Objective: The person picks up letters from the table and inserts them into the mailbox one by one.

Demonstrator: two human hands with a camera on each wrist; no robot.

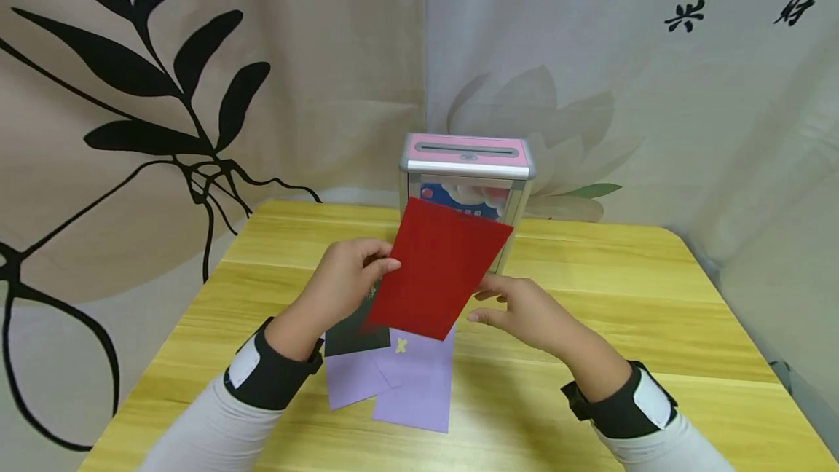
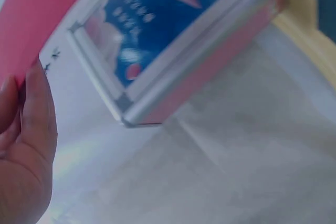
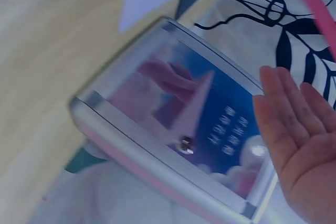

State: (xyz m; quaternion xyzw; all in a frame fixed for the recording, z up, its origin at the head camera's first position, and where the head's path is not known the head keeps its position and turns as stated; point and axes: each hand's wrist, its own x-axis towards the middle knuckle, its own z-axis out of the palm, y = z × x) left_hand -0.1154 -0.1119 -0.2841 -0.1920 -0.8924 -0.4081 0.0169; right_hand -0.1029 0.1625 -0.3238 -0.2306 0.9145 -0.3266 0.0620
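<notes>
My left hand (image 1: pixel 341 275) pinches the left edge of a red envelope (image 1: pixel 446 268) between thumb and fingers. The envelope is raised and tilted over the table, covering part of the box behind it. Close to the envelope's right edge is my right hand (image 1: pixel 524 312), its fingers loosely bent and holding nothing; the right wrist view shows that hand (image 3: pixel 304 135) apart from the red strip of envelope (image 3: pixel 315 9). Behind the envelope stands a slotted box (image 1: pixel 468 154) with a pink top, silver frame and clear front showing a blue printed panel (image 3: pixel 220 124).
Below the red envelope lie a dark green envelope (image 1: pixel 357 341) and purple envelopes (image 1: pixel 419 406), overlapping on the wooden table (image 1: pixel 590 399). One purple envelope bears a small gold mark (image 1: pixel 401 345). A printed curtain (image 1: pixel 328 57) hangs behind the table.
</notes>
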